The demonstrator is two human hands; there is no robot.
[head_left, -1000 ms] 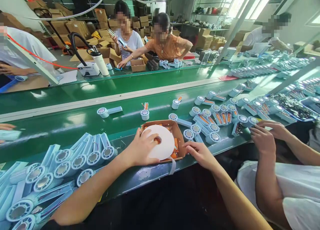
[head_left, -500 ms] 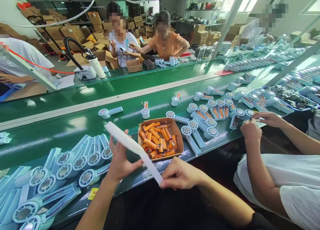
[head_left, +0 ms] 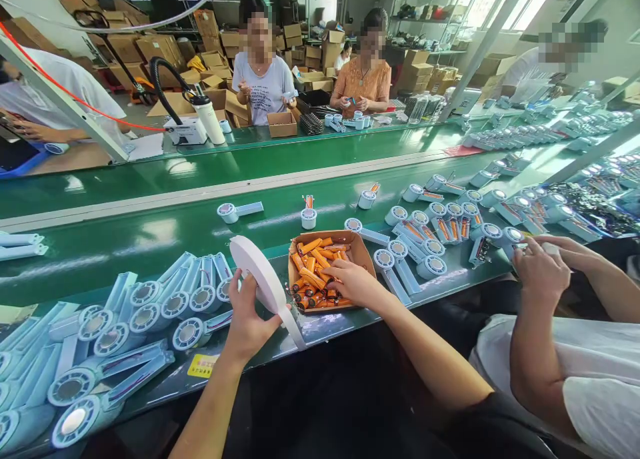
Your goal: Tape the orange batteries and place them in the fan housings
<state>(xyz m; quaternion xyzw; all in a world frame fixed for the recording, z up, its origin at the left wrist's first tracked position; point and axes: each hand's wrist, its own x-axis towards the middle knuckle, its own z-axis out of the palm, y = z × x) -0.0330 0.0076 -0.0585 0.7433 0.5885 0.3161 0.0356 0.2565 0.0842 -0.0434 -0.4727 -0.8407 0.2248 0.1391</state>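
My left hand (head_left: 250, 322) is closed around a roll of white tape (head_left: 257, 272), held upright above the near edge of the bench. A loose strip of the tape hangs down at the right of the thumb. My right hand (head_left: 353, 282) reaches into a cardboard box (head_left: 367, 256) filled with orange cylindrical batteries (head_left: 313, 272). Its fingers are stretched out and touch the batteries, with no battery lifted clear of the pile. Left of the tape, several light-blue fan housings (head_left: 175, 304) with round grilles and long open handles lie in rows.
More blue fan housings (head_left: 433, 266), some with orange batteries in their handles, lie right of the box. A co-worker's hands (head_left: 543, 266) work close by at the right. A green conveyor belt (head_left: 150, 236) runs behind, with people seated across it. A yellow label (head_left: 203, 366) marks the bench edge.
My right hand has let go of the tape's loose end and moved into the battery box. The tape roll has turned, showing more of its side. The view has shifted slightly left.
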